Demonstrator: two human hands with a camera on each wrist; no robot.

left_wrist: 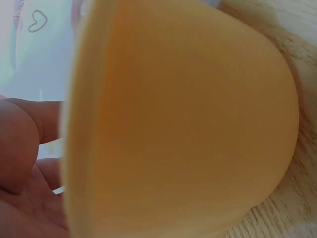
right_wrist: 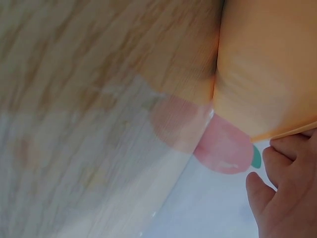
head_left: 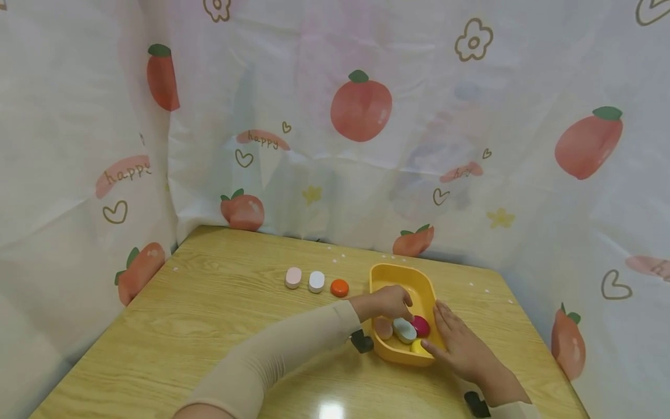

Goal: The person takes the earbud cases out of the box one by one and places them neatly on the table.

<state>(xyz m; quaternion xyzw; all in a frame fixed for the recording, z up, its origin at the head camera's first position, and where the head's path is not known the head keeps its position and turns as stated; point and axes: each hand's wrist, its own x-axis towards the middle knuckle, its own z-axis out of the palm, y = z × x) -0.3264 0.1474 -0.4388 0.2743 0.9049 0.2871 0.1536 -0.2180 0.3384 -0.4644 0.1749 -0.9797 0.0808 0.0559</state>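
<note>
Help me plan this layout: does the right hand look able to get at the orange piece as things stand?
Probably not directly: the orange piece sits left of the yellow tray, while the right hand is at its right side, with the tray and left hand in between.

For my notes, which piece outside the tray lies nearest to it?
The orange piece, rightmost of three; the white piece and pink piece lie farther away.

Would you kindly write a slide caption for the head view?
The left hand reaches into a yellow tray of rounded pieces; the right hand touches its side; three more pieces sit outside.
</note>
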